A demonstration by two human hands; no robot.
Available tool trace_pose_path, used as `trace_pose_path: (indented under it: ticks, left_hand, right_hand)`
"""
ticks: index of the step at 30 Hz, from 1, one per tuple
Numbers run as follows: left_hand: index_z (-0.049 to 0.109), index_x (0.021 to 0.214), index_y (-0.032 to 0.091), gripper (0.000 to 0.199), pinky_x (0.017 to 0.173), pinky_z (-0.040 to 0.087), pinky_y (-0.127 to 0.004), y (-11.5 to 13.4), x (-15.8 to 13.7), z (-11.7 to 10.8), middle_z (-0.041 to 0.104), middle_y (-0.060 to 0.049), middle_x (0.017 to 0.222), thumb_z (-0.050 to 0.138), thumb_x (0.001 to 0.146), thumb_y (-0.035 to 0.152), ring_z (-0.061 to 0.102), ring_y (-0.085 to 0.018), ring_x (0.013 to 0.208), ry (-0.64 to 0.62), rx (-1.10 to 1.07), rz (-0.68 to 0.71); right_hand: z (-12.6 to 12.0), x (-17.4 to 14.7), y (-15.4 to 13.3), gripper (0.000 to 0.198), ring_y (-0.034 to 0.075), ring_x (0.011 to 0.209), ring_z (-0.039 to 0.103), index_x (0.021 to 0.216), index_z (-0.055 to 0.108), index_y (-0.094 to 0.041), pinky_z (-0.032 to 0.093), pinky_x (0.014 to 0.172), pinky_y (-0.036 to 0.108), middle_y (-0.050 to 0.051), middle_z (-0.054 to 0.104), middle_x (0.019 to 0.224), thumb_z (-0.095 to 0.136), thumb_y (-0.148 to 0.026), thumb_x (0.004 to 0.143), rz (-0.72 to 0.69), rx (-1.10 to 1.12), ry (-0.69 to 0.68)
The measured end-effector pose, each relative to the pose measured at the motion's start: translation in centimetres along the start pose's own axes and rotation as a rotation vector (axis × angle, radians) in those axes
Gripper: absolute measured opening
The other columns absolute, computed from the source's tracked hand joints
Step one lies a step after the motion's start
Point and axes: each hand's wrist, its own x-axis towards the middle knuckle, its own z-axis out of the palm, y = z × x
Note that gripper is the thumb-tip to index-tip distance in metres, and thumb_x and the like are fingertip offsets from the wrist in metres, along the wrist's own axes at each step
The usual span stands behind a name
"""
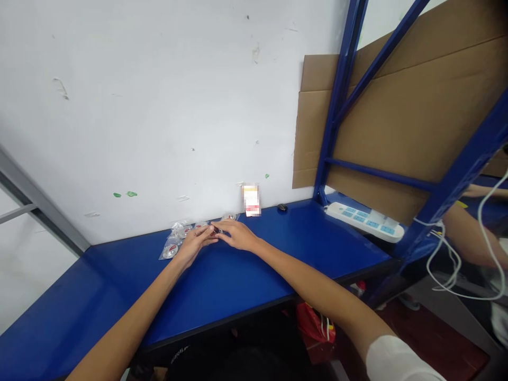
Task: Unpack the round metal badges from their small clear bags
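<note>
My left hand (195,243) and my right hand (238,234) meet above the blue table (246,280). Between their fingertips is a small dark round piece (215,230), mostly covered by the fingers. Its kind does not show. Just left of and behind my left hand lie several clear plastic bags (170,251) with round pieces in them, some marked red and dark. Another such bag (229,217) lies behind my right hand, near the wall.
A small white card or box (251,201), partly blurred, leans on the wall. Beside it lies a black object (282,207). A white power strip (364,222) lies near the blue frame (341,100) and cardboard (413,106). Another person's arm (468,235) shows at right.
</note>
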Motion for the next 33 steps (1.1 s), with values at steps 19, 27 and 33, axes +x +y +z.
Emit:
trace_pose_path:
  ticks: [19, 27, 33]
  left_hand:
    - [0.077, 0.120, 0.014, 0.042, 0.104, 0.059, -0.038, -0.6, 0.2, 0.2, 0.077, -0.013, 0.121, 0.081, 0.092, 0.045, 0.073, -0.024, 0.112, -0.021, -0.204, -0.042]
    - [0.077, 0.119, 0.018, 0.037, 0.101, 0.060, -0.037, -0.3, 0.1, 0.3, 0.076, -0.010, 0.123, 0.082, 0.092, 0.042, 0.073, -0.022, 0.109, -0.004, -0.239, -0.029]
    - [0.079, 0.115, 0.017, 0.038, 0.096, 0.062, -0.038, -0.1, 0.1, 0.1, 0.077, -0.011, 0.116, 0.086, 0.088, 0.042, 0.074, -0.022, 0.100, -0.011, -0.205, -0.035]
  right_hand:
    - [-0.2, 0.3, -0.5, 0.043, 0.024, 0.125, 0.069, 0.150, 0.063, -0.025, 0.054, 0.108, 0.039, 0.011, 0.073, 0.136, 0.055, -0.020, 0.108, 0.002, -0.008, 0.018]
    - [-1.0, 0.5, -1.4, 0.048, 0.023, 0.134, 0.063, 0.155, 0.056, -0.028, 0.050, 0.114, 0.043, 0.008, 0.068, 0.146, 0.054, -0.021, 0.108, -0.020, 0.052, -0.013]
    - [-1.4, 0.6, -1.1, 0.045, 0.025, 0.128, 0.064, 0.150, 0.060, -0.025, 0.052, 0.111, 0.045, 0.010, 0.071, 0.138, 0.064, -0.032, 0.105, 0.003, 0.067, 0.005]
